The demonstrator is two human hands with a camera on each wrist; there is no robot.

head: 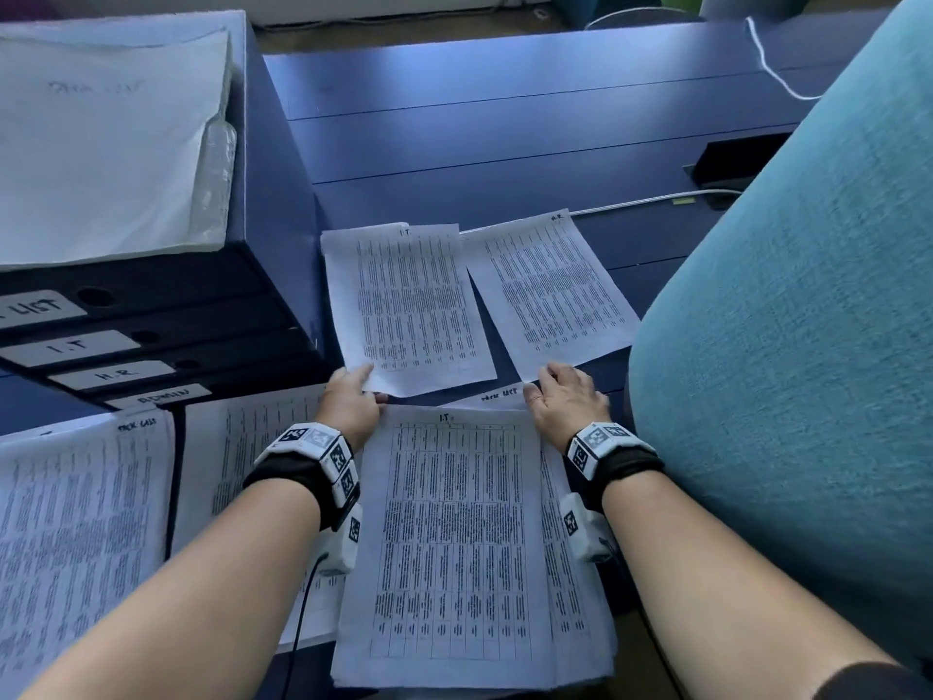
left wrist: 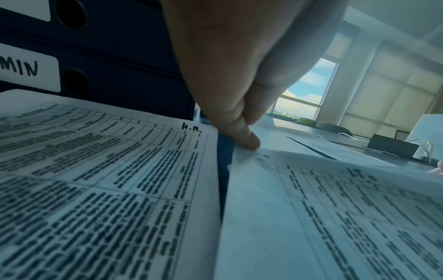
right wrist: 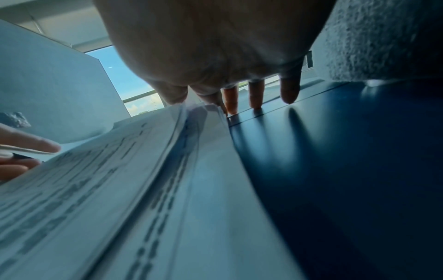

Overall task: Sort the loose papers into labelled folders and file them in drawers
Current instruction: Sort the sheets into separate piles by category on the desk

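A stack of printed sheets (head: pixel 454 538) lies in front of me, its top sheet marked I.T. My left hand (head: pixel 371 384) is at the stack's upper left corner and pinches the near corner of a separate I.T. sheet (head: pixel 409 305) lying farther back. In the left wrist view, one fingertip (left wrist: pixel 251 144) presses on paper. My right hand (head: pixel 537 384) pinches the stack's upper right corner between thumb and forefinger, and the sheets (right wrist: pixel 191 121) fan up there. Its other fingers (right wrist: pixel 255 98) touch the table. An H.R. sheet (head: pixel 550 290) lies beyond it.
Dark folders (head: pixel 151 336) labelled LIST, I.T, H.R and ADMIN are stacked at the left under a white sleeve (head: pixel 101 144). Two more paper piles (head: pixel 75 522) (head: pixel 252 447) lie near left. A teal chair (head: pixel 808 346) crowds the right. A black socket box (head: pixel 737 159) and cable (head: pixel 631 202) are on the blue table (head: pixel 505 118).
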